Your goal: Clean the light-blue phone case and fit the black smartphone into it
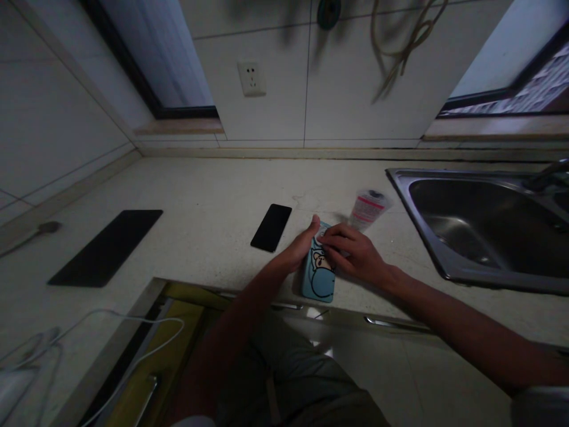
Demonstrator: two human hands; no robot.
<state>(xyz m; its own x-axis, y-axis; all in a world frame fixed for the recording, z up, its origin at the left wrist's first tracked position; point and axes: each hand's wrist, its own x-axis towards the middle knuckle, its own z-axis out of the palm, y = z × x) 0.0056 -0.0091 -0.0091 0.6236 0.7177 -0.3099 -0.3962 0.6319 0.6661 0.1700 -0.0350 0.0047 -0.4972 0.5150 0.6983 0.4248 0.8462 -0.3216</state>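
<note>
A light blue case [320, 283] printed with a cartoon figure lies on the counter near its front edge; its exact kind is unclear. My left hand [300, 248] grips its left side, thumb pointing up along the upper edge. Over the case's upper part, my right hand [355, 252] has its thumb and forefinger pinched together. Something small and whitish shows by those fingertips, too small to name. Left of my hands lies a black smartphone [271, 228], flat and untouched. Behind my right hand is a clear plastic cup [368, 209] with pink print.
A steel sink [415, 237] is set into the counter [213, 196] on the right. To the left lie a flat black mat [106, 248] and a white cable [133, 319] hanging over the edge. Below, a yellow drawer [178, 335] stands out. A socket [251, 79] is on the tiled wall.
</note>
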